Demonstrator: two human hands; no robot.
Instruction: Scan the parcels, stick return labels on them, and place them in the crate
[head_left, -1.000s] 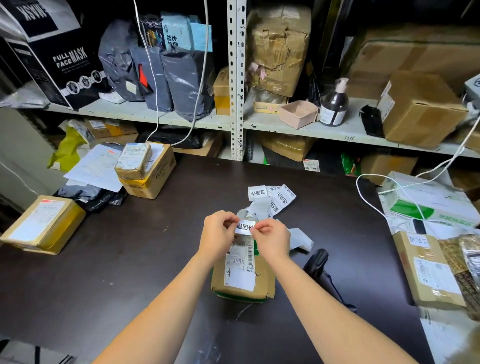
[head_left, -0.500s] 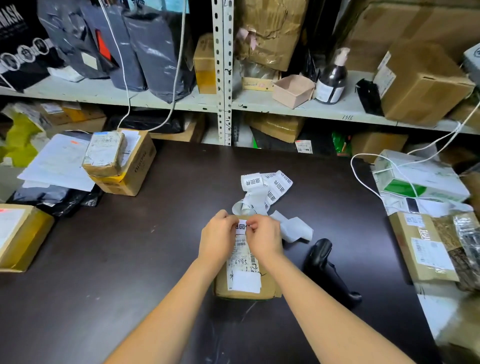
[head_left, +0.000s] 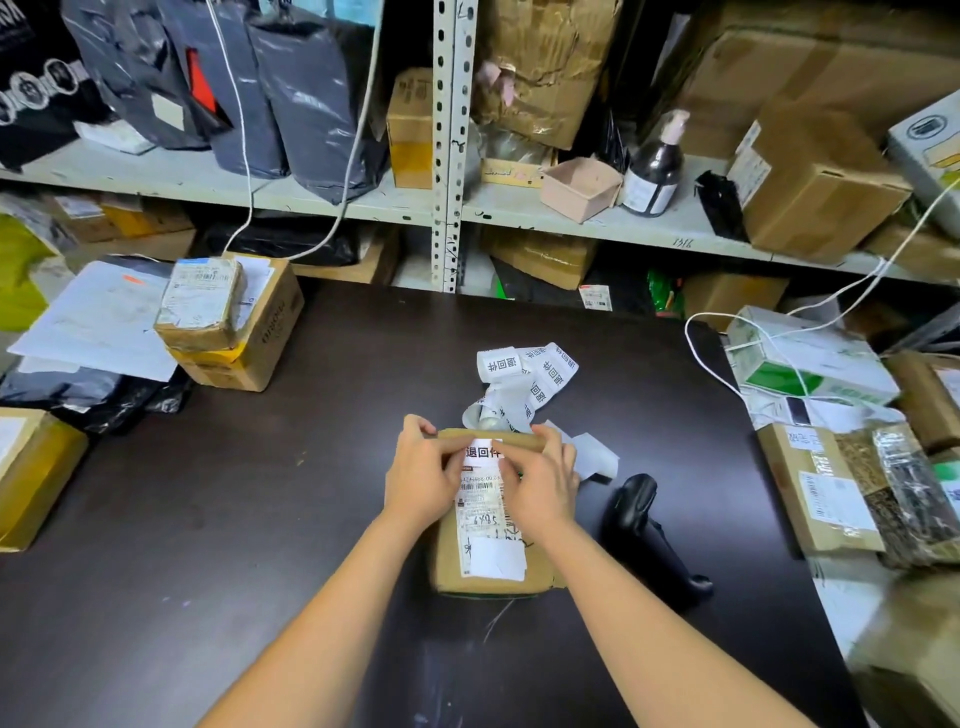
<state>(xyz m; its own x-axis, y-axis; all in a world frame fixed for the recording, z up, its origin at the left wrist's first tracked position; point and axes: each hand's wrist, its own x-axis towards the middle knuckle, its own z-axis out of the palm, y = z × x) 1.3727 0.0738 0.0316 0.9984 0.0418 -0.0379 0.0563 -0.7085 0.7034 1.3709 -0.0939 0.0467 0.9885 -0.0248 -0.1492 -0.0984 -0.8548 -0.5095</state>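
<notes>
parcel: brown cardboard parcel (head_left: 445, 564) lying flat on the dark desk (head_left: 260, 493), dead centre in my feed, right in front of the person

long axis: runs straight away from the person toward the shelf (head_left: 649, 228), short ends near and far; the white shipping slip (head_left: 491, 551) on top runs the same way

return label: white return label (head_left: 483, 451) with big dark characters sits at the far end of the top face, just above the shipping slip, text upright from the person's side

left hand: left hand (head_left: 423, 475) has its fingers hooked over the far left corner of the parcel and its thumb down by the label's left edge, so it's gripping the box

right hand: right hand (head_left: 540, 483), same deal on the far right corner, fingers curled over the far edge, thumb on the label's right side

label strip: loose curl of more labels (head_left: 524, 379) just beyond the parcel's far end, plus a peeled backing scrap (head_left: 592, 454) beside the right hand

scanner: black handheld scanner (head_left: 639, 509) lying on the desk just right of the parcel, apart from it as far as I can tell

edges: stacked boxes (head_left: 234, 332) at the desk's far left, pile of packages (head_left: 831, 493) along the right edge

open room: bare desk left of the parcel, and a bit on the near side between the forearms
</notes>
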